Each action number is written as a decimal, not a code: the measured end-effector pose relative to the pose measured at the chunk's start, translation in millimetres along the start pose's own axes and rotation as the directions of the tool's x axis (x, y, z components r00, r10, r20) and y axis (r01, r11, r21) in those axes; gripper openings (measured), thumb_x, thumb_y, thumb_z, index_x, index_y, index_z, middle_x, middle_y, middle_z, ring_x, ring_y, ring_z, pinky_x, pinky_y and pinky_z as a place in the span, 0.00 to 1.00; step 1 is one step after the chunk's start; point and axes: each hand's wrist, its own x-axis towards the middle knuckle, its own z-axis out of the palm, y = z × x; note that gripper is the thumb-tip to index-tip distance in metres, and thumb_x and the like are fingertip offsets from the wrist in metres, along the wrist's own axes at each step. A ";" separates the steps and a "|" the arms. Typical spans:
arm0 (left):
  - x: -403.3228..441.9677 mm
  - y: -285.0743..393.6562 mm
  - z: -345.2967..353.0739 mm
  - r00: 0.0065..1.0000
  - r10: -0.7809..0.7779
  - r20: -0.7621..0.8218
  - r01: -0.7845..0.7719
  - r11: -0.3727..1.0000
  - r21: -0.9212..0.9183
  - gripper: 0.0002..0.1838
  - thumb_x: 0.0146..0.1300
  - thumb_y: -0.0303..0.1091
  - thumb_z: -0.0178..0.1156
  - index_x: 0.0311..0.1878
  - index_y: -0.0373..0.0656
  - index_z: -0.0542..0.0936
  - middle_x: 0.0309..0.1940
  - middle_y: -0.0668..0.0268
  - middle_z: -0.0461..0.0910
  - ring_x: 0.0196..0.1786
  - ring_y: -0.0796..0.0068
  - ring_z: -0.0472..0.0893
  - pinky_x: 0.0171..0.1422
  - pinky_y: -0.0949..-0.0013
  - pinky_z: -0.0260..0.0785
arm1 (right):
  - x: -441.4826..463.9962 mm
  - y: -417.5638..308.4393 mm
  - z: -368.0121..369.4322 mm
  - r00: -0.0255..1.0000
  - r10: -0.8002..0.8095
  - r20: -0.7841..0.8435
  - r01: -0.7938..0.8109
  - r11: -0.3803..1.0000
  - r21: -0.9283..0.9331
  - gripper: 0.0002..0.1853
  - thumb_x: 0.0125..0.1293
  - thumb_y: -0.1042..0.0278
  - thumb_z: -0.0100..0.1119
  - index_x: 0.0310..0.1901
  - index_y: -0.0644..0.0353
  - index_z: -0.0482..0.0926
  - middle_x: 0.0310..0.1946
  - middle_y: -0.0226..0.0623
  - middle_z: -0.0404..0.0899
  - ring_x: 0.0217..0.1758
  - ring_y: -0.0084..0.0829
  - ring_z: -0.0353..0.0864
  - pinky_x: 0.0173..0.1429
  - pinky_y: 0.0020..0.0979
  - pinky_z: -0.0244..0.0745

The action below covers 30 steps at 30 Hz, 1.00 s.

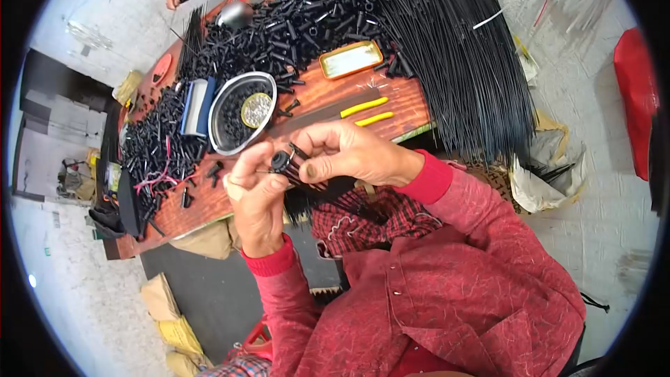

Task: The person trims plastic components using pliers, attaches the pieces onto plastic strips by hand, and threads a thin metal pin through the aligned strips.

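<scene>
Above the near edge of the table, both hands meet around a small black ribbed plastic part [281, 161] with a round end. My left hand [255, 199] pinches it from the left between thumb and fingers. On the other side, my right hand [356, 156] closes thumb and fingertips on the part's right end, covering some of it. Thin black strands hang below the fingers. Just beyond the hands stand an oval metal-rimmed dish [218, 141] holding dark pieces and a round tin [257, 109] of small shiny bits.
Pliers with yellow handles [373, 118] and a yellow-rimmed tray [351, 60] lie on the wooden table [307, 102]. Black tubular parts [300, 24] are heaped behind. Long black rods [460, 49] overhang the right side. Another person's hand [174, 0] shows at the far end.
</scene>
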 end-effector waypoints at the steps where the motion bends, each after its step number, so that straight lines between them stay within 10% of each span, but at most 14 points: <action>1: -2.3 -1.0 -3.0 1.000 -0.006 -0.013 0.006 1.000 0.007 0.23 0.58 0.23 0.65 0.58 0.34 0.74 0.51 0.58 0.80 0.52 0.66 0.80 0.60 0.64 0.72 | -0.3 -4.3 4.2 1.000 0.019 -0.013 -0.019 1.000 0.019 0.11 0.66 0.62 0.67 0.40 0.58 0.78 0.33 0.21 0.74 0.35 0.15 0.71 0.39 0.21 0.67; 14: 5.3 -7.4 -0.9 0.997 0.061 -0.055 -0.058 0.997 0.055 0.13 0.47 0.17 0.64 0.38 0.37 0.79 0.38 0.63 0.76 0.47 0.67 0.76 0.56 0.64 0.69 | 3.4 10.8 -3.9 0.999 -0.034 0.014 0.035 0.999 -0.006 0.10 0.68 0.63 0.65 0.38 0.60 0.77 0.27 0.23 0.73 0.28 0.16 0.71 0.33 0.21 0.65; 30: 13.0 -10.5 25.5 0.990 0.076 0.116 -0.067 0.994 -0.083 0.20 0.41 0.21 0.78 0.39 0.40 0.80 0.33 0.65 0.78 0.42 0.69 0.77 0.50 0.67 0.70 | -12.5 -0.2 -13.1 0.992 0.069 0.102 -0.080 0.991 0.107 0.14 0.61 0.61 0.72 0.41 0.60 0.81 0.33 0.24 0.77 0.36 0.18 0.75 0.42 0.22 0.70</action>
